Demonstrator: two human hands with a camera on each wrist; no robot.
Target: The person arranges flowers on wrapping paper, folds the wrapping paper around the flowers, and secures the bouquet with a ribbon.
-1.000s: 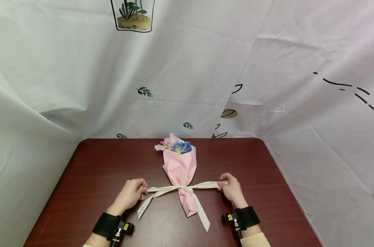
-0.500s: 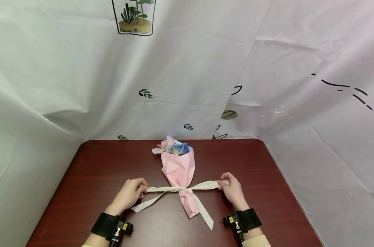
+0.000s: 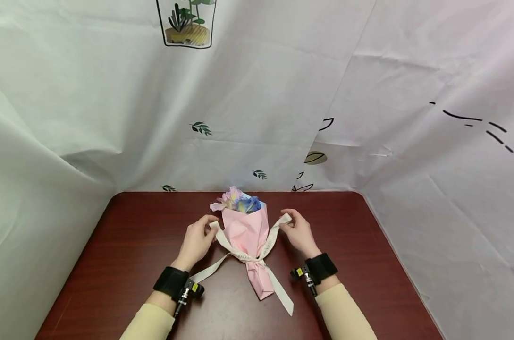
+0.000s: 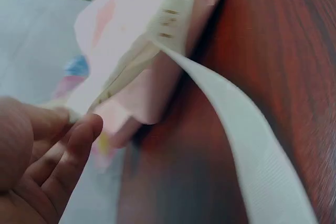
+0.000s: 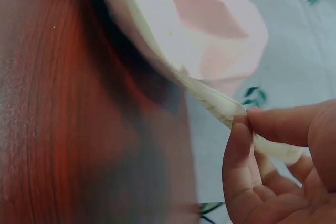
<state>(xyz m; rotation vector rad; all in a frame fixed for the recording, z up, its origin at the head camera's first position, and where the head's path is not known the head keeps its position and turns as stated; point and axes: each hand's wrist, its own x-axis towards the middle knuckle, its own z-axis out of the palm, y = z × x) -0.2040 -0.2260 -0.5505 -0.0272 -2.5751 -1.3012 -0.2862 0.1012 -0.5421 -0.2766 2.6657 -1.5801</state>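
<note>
A bouquet in pink wrapping paper [image 3: 246,230] lies on the table, with a pink flower [image 3: 230,198] and a blue flower [image 3: 247,204] at its far end. Around its narrow waist runs a cream printed ribbon [image 3: 253,259], crossed or knotted there. My left hand [image 3: 198,240] pinches one upper part of the ribbon, left of the wrapping. On the other side my right hand [image 3: 298,231] pinches the other upper part between thumb and fingertips. Together the two raised parts make a V over the paper. Two loose tails [image 3: 280,289] trail toward the near side, one passing behind my left wrist.
The dark red wooden table [image 3: 341,236] carries the bouquet near its middle. White fabric [image 3: 261,94] with printed leaves hangs behind and at both sides. A black strap with a small camera sits on each wrist [image 3: 172,282].
Both hands have moved inward and away from me, still pinching the ribbon. The ribbon went from stretched out sideways to a slack V. The left tail swung outward earlier; the bouquet shifted slightly.
</note>
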